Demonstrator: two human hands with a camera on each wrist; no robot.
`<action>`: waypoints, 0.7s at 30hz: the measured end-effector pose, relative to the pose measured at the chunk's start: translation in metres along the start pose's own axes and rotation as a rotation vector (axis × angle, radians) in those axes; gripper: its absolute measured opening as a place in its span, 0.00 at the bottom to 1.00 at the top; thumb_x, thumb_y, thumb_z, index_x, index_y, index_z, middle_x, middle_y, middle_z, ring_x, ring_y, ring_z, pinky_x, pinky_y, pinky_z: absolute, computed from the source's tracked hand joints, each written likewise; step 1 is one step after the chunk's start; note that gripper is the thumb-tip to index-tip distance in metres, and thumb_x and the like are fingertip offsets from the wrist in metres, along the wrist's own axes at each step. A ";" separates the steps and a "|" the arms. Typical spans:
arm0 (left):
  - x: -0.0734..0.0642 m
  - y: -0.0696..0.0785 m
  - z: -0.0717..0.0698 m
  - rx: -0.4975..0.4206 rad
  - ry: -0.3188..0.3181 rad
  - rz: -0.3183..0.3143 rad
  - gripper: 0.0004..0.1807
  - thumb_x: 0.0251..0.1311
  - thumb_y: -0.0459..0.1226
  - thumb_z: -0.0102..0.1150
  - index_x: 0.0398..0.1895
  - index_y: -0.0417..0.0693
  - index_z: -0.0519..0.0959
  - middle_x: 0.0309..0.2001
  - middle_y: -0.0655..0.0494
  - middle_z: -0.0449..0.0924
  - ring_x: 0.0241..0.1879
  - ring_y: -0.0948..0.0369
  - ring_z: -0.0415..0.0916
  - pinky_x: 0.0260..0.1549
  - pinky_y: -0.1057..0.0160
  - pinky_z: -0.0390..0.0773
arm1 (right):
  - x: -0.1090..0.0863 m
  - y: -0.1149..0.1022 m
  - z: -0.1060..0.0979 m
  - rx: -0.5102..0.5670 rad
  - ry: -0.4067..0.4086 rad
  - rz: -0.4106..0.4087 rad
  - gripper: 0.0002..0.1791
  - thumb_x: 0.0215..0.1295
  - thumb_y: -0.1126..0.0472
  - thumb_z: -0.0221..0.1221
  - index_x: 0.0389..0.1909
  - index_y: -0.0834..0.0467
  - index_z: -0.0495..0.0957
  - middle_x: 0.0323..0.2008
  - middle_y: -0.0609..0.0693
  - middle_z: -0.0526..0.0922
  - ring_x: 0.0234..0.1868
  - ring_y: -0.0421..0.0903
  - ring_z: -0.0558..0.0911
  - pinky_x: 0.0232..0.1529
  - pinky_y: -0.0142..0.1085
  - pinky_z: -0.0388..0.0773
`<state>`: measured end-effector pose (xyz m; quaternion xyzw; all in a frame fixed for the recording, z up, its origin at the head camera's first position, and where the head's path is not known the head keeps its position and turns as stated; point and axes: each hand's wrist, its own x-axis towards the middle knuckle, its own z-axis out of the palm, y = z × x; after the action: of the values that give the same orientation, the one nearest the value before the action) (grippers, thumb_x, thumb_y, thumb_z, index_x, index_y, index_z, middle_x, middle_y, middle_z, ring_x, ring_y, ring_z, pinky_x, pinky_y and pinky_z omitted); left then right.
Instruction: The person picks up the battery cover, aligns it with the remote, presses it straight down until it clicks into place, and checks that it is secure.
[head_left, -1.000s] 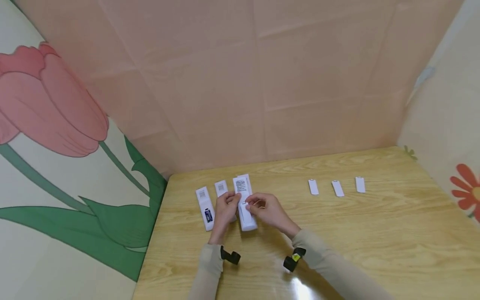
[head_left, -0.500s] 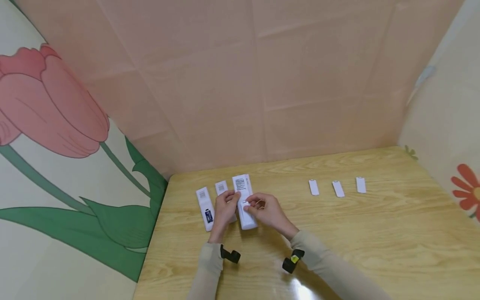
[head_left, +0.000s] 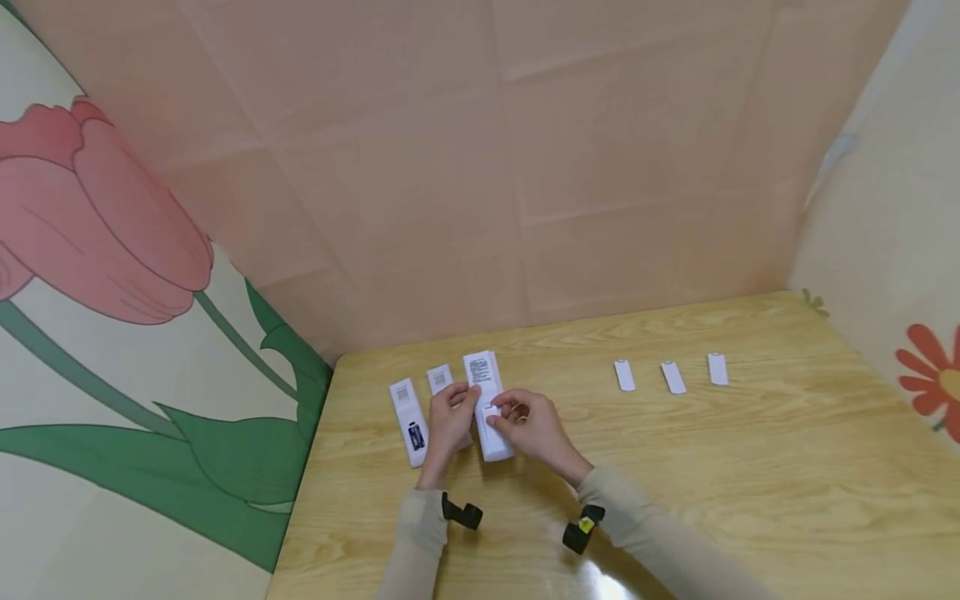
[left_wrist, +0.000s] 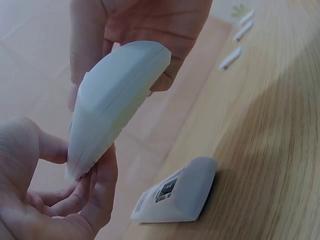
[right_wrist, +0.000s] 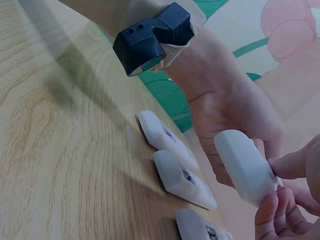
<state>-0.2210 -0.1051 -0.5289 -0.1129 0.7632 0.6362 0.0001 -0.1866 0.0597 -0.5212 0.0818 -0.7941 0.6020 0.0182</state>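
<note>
Holding a white remote [head_left: 486, 393] in both hands, raised clear of the worktop [head_left: 750, 483], left of its middle and nearer the far edge than the near one. Gripping its left side with the left hand [head_left: 450, 417], thumb and bent fingers on opposite sides. Pinching its right side with the right hand [head_left: 534, 423], fingers curled, thumb on the cover [head_left: 489, 437] in its back. Cannot tell whether fully seated. Turned back up, with a printed label [head_left: 480, 371] toward the far edge.

Toward the worktop's left edge, shows an outer remote [head_left: 402, 393] lying back up, with batteries [head_left: 417, 436] bare in its bay. Just beside that, shows a middle remote [head_left: 440, 380], partly hidden by the left hand. In the right wrist view, shows an inner remote [right_wrist: 194, 225] on the worktop as well, cut off at the bottom.

Toward the far right corner, well apart from the hands, shows three loose covers [head_left: 672, 377] spaced in a row.

Wearing beige sleeves [head_left: 660, 533] and a black camera [head_left: 462, 514] on each wrist. Beyond the far edge, shows a pink backdrop [head_left: 420, 167]; past the left edge, a painted tulip [head_left: 142, 225].
</note>
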 end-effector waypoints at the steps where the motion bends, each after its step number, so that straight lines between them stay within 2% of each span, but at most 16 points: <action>1: 0.000 0.000 0.000 0.001 0.002 0.000 0.19 0.73 0.43 0.65 0.57 0.37 0.84 0.49 0.40 0.90 0.32 0.63 0.83 0.32 0.57 0.86 | 0.000 0.000 0.000 0.002 0.000 0.004 0.08 0.62 0.68 0.75 0.41 0.58 0.88 0.31 0.49 0.82 0.33 0.43 0.79 0.35 0.31 0.78; 8: -0.001 0.000 0.002 0.003 -0.003 -0.007 0.20 0.73 0.43 0.65 0.58 0.38 0.84 0.50 0.40 0.90 0.28 0.63 0.81 0.30 0.56 0.86 | -0.001 0.002 0.000 0.039 0.033 0.034 0.13 0.60 0.68 0.76 0.45 0.59 0.87 0.35 0.53 0.81 0.34 0.45 0.79 0.33 0.30 0.76; 14: -0.001 0.003 0.002 0.000 0.000 -0.009 0.21 0.74 0.44 0.64 0.59 0.38 0.84 0.50 0.41 0.90 0.29 0.63 0.81 0.31 0.57 0.85 | 0.000 0.002 -0.002 0.091 0.057 0.108 0.22 0.59 0.66 0.77 0.54 0.62 0.84 0.45 0.60 0.83 0.38 0.48 0.82 0.37 0.32 0.80; 17: -0.002 0.004 0.003 -0.013 0.003 0.009 0.21 0.74 0.44 0.64 0.59 0.36 0.83 0.50 0.40 0.90 0.30 0.63 0.82 0.31 0.57 0.86 | 0.000 0.001 -0.003 0.125 0.045 0.140 0.24 0.59 0.65 0.77 0.56 0.63 0.83 0.49 0.60 0.83 0.40 0.49 0.84 0.40 0.36 0.84; 21: -0.002 0.005 0.002 -0.048 -0.008 0.027 0.21 0.74 0.42 0.64 0.59 0.34 0.83 0.50 0.38 0.89 0.31 0.64 0.82 0.30 0.60 0.84 | 0.002 0.003 -0.005 0.167 0.005 0.189 0.24 0.61 0.61 0.76 0.57 0.63 0.83 0.49 0.60 0.85 0.40 0.49 0.88 0.39 0.38 0.87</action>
<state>-0.2204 -0.1021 -0.5238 -0.1002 0.7493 0.6545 -0.0081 -0.1890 0.0656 -0.5228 0.0066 -0.7454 0.6652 -0.0436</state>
